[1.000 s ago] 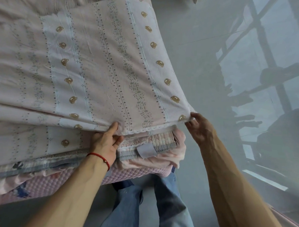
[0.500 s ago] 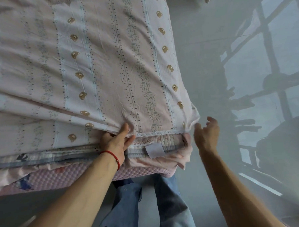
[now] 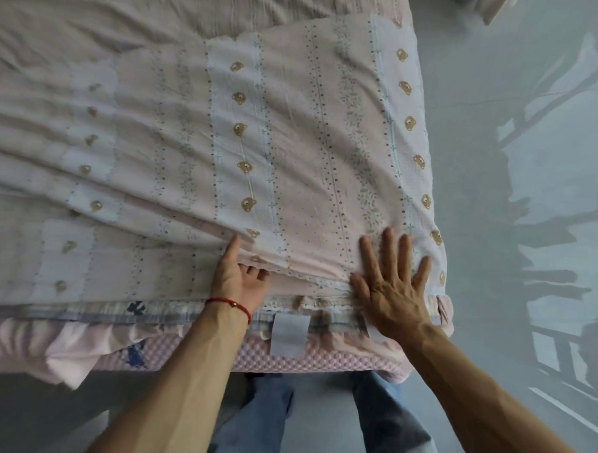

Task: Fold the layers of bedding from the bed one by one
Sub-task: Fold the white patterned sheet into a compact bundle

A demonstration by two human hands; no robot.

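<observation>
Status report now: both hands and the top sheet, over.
Left hand grips the edge of the bear-print sheet, thumb on top. Right hand flat, fingers spread, pressing the sheet's near corner. Nothing in the way.

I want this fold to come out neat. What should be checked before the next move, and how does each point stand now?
1. Right hand flat on the pink bear-print sheet: ok.
2. Left hand grips the sheet's near edge, thumb on top: ok.
3. Folded edge lines up with the layers below: cannot tell.
4. Sheet smooth: not ok, creases on the left part.
5. Plaid quilt underneath left in place: ok.
</observation>
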